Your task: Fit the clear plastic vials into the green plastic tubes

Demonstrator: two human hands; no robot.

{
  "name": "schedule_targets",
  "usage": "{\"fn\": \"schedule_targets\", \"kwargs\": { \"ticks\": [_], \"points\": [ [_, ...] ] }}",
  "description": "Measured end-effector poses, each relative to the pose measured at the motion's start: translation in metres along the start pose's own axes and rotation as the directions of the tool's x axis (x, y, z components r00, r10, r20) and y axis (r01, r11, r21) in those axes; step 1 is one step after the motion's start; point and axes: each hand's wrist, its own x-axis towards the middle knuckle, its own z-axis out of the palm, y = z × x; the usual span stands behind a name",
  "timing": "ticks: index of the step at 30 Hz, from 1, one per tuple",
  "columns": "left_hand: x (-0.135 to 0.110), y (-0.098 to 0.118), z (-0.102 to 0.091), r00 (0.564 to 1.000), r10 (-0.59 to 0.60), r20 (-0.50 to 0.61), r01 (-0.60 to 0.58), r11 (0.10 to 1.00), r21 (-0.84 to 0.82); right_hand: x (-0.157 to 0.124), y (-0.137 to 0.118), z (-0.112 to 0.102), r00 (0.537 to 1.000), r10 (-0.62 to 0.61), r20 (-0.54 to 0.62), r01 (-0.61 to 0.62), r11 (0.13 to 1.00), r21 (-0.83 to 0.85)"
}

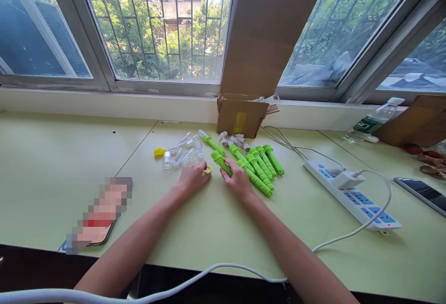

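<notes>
The right hand (239,179) is gripping a green tube (221,163), its threaded end pointing toward 11 o'clock. At 9 o'clock from that hand, the left hand (193,178) is holding a yellow ring (208,169). Around both hands, clear caps (188,156) are lying at 10 o'clock, other green tubes (260,172) at 3, white fittings (237,141) at 1, and a cardboard box (232,115) is standing beyond these.

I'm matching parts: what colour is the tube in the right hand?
The tube is bright green; head view.
</notes>
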Motion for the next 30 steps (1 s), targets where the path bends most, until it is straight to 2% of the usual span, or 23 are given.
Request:
{"fn": "schedule_targets", "kwargs": {
  "ticks": [7,12,16,21,27,30],
  "points": [
    [0.001,-0.004,-0.003,0.999,-0.016,-0.032,0.01,0.985,-0.173,0.0,-0.002,-0.001,1.0,0.0,0.016,0.0,1.0,-0.002],
    [0.004,-0.007,-0.003,0.995,-0.04,-0.088,-0.004,0.892,-0.452,0.0,-0.001,0.0,1.0,0.001,0.007,-0.001,1.0,-0.008],
    [0.006,-0.01,-0.003,0.984,-0.143,-0.104,0.063,0.834,-0.549,0.0,0.0,0.0,1.0,-0.001,0.008,0.001,1.0,0.002],
    [0.005,-0.014,-0.006,0.964,-0.246,-0.103,0.168,0.86,-0.481,0.0,0.0,-0.001,1.0,-0.002,0.012,0.002,1.0,0.009],
    [0.001,-0.014,-0.012,0.989,-0.143,-0.031,0.133,0.968,-0.214,0.0,-0.001,-0.001,1.0,0.002,0.014,-0.002,1.0,0.006],
    [0.001,-0.014,-0.011,0.993,-0.121,-0.015,0.116,0.975,-0.192,0.0,-0.001,-0.001,1.0,-0.001,0.008,0.001,1.0,0.008]
  ]
}}
